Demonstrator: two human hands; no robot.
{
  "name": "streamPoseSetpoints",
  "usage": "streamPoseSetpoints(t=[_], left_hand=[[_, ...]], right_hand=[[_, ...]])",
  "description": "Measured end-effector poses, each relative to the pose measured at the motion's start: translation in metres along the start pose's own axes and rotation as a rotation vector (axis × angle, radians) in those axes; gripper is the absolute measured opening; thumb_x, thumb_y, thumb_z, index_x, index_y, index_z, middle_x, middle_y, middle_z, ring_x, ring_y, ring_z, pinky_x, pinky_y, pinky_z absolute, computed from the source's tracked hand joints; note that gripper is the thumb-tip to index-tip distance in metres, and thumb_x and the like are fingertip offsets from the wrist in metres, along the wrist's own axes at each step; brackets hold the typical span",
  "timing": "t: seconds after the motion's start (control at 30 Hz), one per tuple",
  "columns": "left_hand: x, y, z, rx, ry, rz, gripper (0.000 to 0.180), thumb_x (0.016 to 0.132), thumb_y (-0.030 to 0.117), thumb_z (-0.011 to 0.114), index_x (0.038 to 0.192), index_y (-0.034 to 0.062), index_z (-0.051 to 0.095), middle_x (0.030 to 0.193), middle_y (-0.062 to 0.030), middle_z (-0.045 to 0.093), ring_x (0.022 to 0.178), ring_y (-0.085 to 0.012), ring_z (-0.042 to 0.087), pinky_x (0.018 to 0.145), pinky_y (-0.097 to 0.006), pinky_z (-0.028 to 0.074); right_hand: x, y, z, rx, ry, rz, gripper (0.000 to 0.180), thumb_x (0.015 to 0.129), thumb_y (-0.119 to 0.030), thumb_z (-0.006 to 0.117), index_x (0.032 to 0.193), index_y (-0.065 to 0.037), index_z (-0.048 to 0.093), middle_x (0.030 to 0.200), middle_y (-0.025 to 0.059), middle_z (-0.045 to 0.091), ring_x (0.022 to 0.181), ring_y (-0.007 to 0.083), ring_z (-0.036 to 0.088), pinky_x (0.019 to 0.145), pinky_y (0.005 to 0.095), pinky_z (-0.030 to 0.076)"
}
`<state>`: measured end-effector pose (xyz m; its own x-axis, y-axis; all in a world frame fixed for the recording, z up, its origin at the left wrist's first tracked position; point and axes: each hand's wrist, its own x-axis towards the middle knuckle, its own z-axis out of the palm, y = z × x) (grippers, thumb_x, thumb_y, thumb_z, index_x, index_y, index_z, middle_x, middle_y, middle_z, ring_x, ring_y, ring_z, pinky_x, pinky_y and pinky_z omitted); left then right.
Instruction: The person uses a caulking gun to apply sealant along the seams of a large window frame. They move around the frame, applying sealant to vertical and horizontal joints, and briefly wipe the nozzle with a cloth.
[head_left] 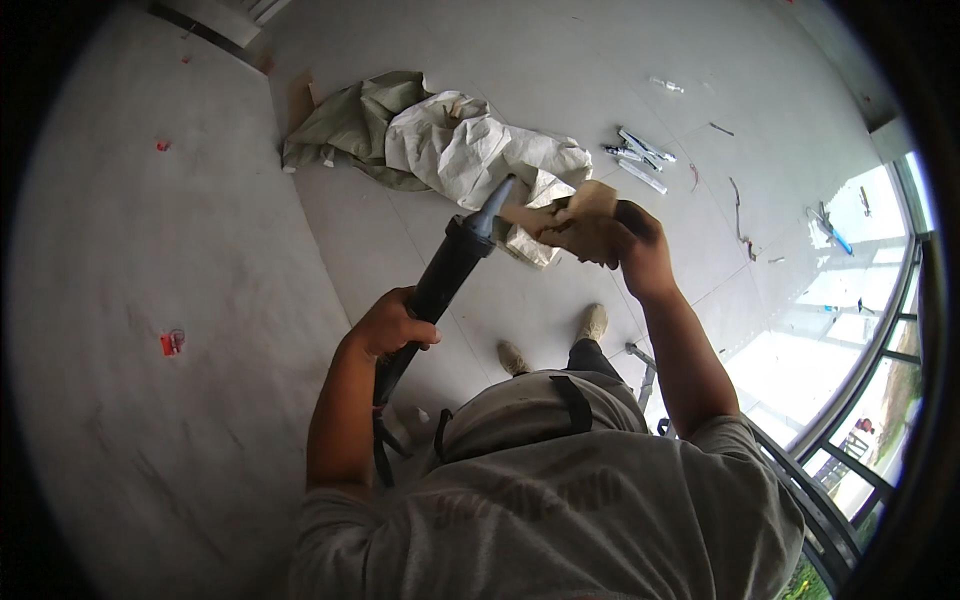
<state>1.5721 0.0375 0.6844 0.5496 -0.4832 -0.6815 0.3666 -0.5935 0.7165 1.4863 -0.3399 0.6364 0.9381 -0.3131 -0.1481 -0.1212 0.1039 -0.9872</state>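
Note:
My left hand is wrapped round the black barrel of a caulking gun, which points up and away from me. A grey tapered nozzle sits at its far end. In my right hand is a crumpled tan piece of paper or cardboard, gripped by its right side. The paper's left tip is close beside the nozzle; whether they touch I cannot tell. Near my body the rear of the gun is partly hidden by my left forearm and shirt.
A crumpled white and green-grey woven sack lies on the tiled floor ahead. Metal strips lie right of it, and a blue-handled tool farther right. A grey wall stands left; a window railing runs along the right.

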Motion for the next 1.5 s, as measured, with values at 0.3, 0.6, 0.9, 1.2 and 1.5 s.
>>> streamPoseSetpoints(t=[0.3,0.6,0.9,1.2,1.5], left_hand=[[-0.003,0.013,0.019,0.551,0.200,0.058,0.045,0.067,0.024,0.077,0.104,0.0008,0.067,0.084,-0.0144,0.070,0.076,-0.0262,0.068,0.075,-0.038,0.055],[-0.011,0.019,0.035,0.930,0.496,0.086,0.043,0.071,0.026,0.077,0.102,0.0015,0.060,0.088,-0.0199,0.072,0.086,-0.0393,0.072,0.079,-0.046,0.058],[-0.005,-0.004,0.025,1.191,0.590,0.198,0.037,0.075,0.023,0.076,0.100,0.0033,0.057,0.084,-0.0184,0.069,0.077,-0.0390,0.072,0.074,-0.050,0.059],[-0.015,0.002,0.019,1.008,0.554,0.145,0.038,0.073,0.023,0.077,0.099,0.0020,0.058,0.087,-0.0207,0.072,0.081,-0.0397,0.073,0.077,-0.048,0.059],[-0.020,0.000,0.021,1.057,0.572,0.175,0.039,0.072,0.022,0.078,0.099,0.0024,0.058,0.086,-0.0200,0.072,0.081,-0.0398,0.073,0.077,-0.048,0.059]], right_hand=[[0.012,-0.051,0.015,-0.459,-0.314,-0.088,0.034,0.093,-0.019,0.066,0.115,0.006,0.069,0.094,0.0141,0.074,0.080,0.0188,0.068,0.077,0.0339,0.056],[0.030,-0.043,-0.001,0.123,-0.374,0.348,0.034,0.087,-0.013,0.068,0.116,0.006,0.068,0.094,0.0151,0.071,0.062,0.0179,0.063,0.050,0.0277,0.050],[0.032,-0.078,-0.020,-0.026,-0.199,0.034,0.035,0.087,-0.016,0.068,0.115,0.006,0.067,0.104,0.0153,0.070,0.089,0.0208,0.069,0.077,0.0313,0.058],[0.012,-0.051,-0.003,-0.265,-0.448,-0.106,0.019,0.085,-0.014,0.077,0.093,0.002,0.069,0.086,0.0085,0.068,0.079,0.0165,0.060,0.077,0.0341,0.051],[0.016,-0.038,0.026,-0.532,-0.213,-0.161,0.030,0.089,-0.027,0.076,0.096,0.003,0.072,0.083,0.0097,0.072,0.073,0.0136,0.064,0.068,0.0335,0.054]])
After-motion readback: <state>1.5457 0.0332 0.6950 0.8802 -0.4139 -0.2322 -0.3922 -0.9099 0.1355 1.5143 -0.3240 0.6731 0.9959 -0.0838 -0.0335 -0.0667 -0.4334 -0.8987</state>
